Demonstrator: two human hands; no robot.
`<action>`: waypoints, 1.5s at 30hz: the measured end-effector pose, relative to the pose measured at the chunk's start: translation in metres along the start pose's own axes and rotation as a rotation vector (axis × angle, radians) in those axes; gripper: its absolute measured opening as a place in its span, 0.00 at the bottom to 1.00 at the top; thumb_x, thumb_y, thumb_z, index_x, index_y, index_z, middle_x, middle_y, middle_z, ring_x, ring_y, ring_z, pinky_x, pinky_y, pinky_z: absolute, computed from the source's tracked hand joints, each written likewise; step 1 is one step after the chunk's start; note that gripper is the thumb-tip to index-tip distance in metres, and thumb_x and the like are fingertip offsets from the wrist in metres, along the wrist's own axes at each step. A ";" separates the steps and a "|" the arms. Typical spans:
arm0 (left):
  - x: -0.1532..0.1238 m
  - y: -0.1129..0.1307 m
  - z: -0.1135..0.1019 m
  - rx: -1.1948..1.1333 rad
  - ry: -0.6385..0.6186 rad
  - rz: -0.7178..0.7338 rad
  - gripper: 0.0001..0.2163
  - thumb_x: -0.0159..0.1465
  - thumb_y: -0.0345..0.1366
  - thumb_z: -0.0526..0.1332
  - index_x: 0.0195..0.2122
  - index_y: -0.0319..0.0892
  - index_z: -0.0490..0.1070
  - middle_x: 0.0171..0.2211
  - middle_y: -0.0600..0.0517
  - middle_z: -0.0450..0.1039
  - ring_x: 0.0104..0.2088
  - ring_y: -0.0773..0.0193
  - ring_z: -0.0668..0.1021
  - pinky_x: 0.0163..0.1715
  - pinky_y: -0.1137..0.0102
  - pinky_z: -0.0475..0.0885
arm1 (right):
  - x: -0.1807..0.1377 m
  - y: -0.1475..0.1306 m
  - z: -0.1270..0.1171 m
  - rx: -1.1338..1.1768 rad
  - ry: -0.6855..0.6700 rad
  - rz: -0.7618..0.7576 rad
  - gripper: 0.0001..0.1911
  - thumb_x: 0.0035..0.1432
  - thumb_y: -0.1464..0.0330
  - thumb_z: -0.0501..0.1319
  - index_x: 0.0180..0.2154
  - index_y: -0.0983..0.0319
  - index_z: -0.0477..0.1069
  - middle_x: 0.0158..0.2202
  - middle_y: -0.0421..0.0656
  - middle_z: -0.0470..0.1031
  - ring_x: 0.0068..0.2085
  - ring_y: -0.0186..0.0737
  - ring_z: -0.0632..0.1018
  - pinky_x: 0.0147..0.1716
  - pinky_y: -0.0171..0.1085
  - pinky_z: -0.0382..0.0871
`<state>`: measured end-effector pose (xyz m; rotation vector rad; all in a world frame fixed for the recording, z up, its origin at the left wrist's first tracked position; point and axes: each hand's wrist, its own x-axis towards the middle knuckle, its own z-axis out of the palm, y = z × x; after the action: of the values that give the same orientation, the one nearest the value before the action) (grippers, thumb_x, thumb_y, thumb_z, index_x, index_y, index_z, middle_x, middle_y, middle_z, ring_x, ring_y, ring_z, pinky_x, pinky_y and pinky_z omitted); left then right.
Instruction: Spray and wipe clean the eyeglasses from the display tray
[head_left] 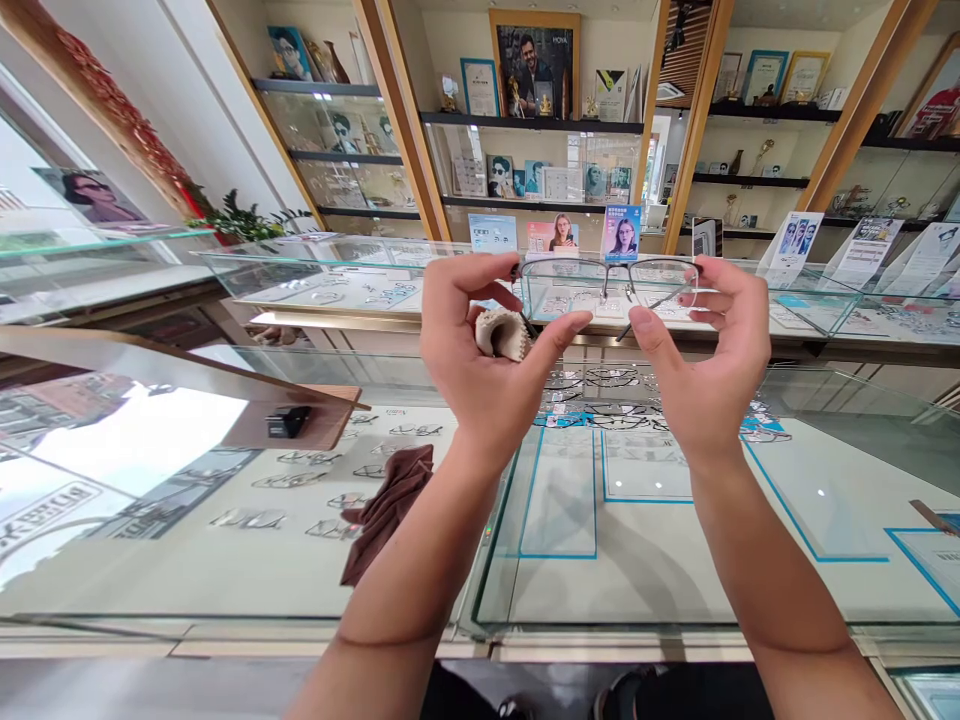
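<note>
I hold a pair of thin-rimmed glasses [609, 275] up at chest height over a glass counter [675, 560]. My left hand [487, 350] pinches the glasses' left end and keeps a small beige cloth [501, 333] tucked in its palm. My right hand [709, 345] pinches the right end between thumb and fingers. The temples are folded partly inward behind the lenses.
A brown cloth [386, 505] lies on the counter at lower left, near a small black object [289, 421] on a wooden board. Many glasses frames lie under the counter glass. A second glass counter [337, 265] and wall shelves with pictures and stand-up cards stand beyond.
</note>
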<state>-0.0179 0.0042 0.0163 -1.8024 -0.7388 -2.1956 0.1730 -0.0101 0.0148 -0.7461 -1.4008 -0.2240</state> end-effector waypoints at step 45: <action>-0.011 -0.015 0.014 -0.057 0.093 -0.107 0.30 0.60 0.48 0.75 0.62 0.60 0.69 0.63 0.50 0.73 0.57 0.53 0.78 0.46 0.59 0.80 | -0.001 -0.002 0.003 -0.061 0.007 -0.148 0.23 0.68 0.58 0.63 0.63 0.47 0.66 0.57 0.47 0.74 0.60 0.55 0.76 0.55 0.62 0.76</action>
<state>-0.0098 0.0224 0.0043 -1.7107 -0.7769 -2.3730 0.1691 -0.0098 0.0150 -0.6910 -1.4495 -0.3858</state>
